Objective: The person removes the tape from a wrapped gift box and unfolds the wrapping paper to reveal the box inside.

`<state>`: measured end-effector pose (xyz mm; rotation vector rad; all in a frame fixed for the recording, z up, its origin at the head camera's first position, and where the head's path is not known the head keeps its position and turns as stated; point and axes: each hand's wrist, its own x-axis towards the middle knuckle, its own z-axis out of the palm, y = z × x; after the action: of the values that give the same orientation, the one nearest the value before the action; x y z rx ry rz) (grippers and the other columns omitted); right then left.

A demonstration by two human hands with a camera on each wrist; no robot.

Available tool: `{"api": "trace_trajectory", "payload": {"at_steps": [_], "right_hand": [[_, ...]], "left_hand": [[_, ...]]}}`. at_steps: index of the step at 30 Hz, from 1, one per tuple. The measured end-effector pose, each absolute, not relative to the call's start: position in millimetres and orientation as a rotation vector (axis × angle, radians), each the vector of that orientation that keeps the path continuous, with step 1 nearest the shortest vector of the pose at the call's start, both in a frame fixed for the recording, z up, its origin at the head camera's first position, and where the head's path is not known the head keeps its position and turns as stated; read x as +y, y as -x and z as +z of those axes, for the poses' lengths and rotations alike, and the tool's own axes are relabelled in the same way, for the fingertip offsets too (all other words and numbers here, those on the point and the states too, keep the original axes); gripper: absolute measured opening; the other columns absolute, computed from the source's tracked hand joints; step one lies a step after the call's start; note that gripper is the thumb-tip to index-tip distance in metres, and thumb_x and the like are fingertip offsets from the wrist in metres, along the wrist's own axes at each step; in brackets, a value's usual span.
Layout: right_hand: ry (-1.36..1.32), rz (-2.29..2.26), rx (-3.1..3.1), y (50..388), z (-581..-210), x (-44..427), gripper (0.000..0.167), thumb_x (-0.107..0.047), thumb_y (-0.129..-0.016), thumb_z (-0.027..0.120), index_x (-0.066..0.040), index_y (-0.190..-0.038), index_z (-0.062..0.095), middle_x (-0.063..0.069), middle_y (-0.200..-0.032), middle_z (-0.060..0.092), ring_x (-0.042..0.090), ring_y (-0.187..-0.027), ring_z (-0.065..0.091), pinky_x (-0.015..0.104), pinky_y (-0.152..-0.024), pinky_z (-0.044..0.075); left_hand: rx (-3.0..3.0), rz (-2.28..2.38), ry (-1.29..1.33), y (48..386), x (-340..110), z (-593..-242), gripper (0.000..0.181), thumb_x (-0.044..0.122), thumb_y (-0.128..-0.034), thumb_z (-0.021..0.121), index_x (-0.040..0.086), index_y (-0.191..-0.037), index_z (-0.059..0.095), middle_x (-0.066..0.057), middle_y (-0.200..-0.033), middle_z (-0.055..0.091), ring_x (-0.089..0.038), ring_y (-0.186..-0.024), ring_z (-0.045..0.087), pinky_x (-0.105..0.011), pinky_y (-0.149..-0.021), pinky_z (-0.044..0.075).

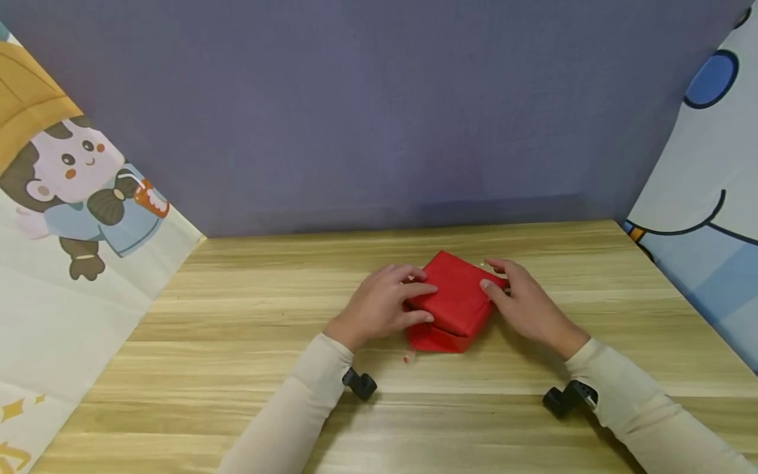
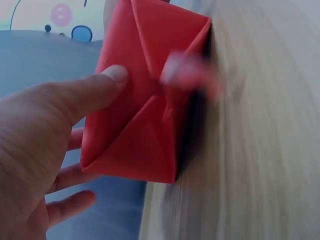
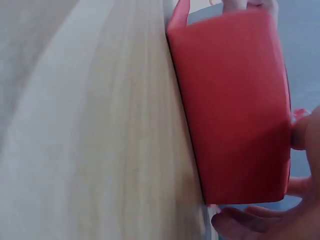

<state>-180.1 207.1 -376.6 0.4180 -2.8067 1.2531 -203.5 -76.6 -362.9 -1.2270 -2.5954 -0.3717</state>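
A box wrapped in red paper [image 1: 453, 289] lies on the table. My left hand [image 1: 381, 303] holds its left side, fingers reaching over the top. In the left wrist view, the left thumb [image 2: 102, 90] presses on an end with folded paper triangles [image 2: 140, 140]. At the right corner my right hand [image 1: 527, 303] pinches the box, thumb on top and fingers around the far side. From the right wrist view a smooth red side [image 3: 230, 110] faces the camera, with the right fingers [image 3: 245, 220] partly hidden past its edge.
A small clear bit with a red tip [image 1: 408, 357] is near the box's front left corner. The wood-grain table [image 1: 237, 368] meets a grey-blue panel [image 1: 379, 118] behind. Printed cartoon sheets stand left [image 1: 118, 316] and right [image 1: 681, 178]. Each wrist carries a small black camera.
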Motion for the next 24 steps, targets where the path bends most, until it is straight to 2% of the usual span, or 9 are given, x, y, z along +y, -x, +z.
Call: {"api": "trace_trajectory", "payload": {"at_steps": [6, 10, 15, 24], "right_hand": [[-0.359, 1.36, -2.777, 181, -377, 208, 0.061, -0.033, -0.108, 0.044, 0.009, -0.15, 0.031, 0.03, -0.151, 0.033, 0.047, -0.129, 0.047, 0.059, -0.103, 0.042], [-0.351, 1.411, -2.783, 180, -377, 206, 0.065, -0.037, -0.107, 0.045, 0.006, -0.152, 0.026, 0.029, -0.152, 0.034, 0.045, -0.126, 0.051, 0.058, -0.102, 0.043], [-0.37, 1.422, -2.788, 178, -377, 205, 0.062, -0.032, -0.108, 0.044, 0.004, -0.154, 0.023, 0.031, -0.149, 0.037, 0.045, -0.126, 0.052, 0.058, -0.104, 0.041], [-0.371, 1.348, -2.789, 179, -379, 207, 0.056, -0.027, -0.109, 0.039, 0.003, -0.154, 0.026, 0.03, -0.143, 0.045, 0.044, -0.125, 0.051, 0.058, -0.104, 0.039]], "left_hand": [[-2.53, -0.348, 1.237, 197, -70, -363, 0.044, 0.044, -0.0864, 0.078, 0.023, -0.124, 0.074, 0.001, -0.112, 0.056, -0.012, -0.096, 0.055, -0.025, -0.08, 0.049], [-2.502, -0.351, 1.242, 195, -67, -363, 0.041, 0.043, -0.0873, 0.078, 0.02, -0.122, 0.075, 0.001, -0.106, 0.055, -0.011, -0.089, 0.054, -0.024, -0.076, 0.048], [-2.477, -0.371, 1.245, 195, -65, -364, 0.038, 0.042, -0.087, 0.078, 0.02, -0.118, 0.076, 0.003, -0.1, 0.055, -0.009, -0.083, 0.052, -0.022, -0.071, 0.046], [-2.432, -0.413, 1.268, 194, -63, -366, 0.036, 0.044, -0.0872, 0.078, 0.016, -0.11, 0.075, 0.002, -0.094, 0.052, -0.008, -0.074, 0.05, -0.021, -0.066, 0.044]]}}
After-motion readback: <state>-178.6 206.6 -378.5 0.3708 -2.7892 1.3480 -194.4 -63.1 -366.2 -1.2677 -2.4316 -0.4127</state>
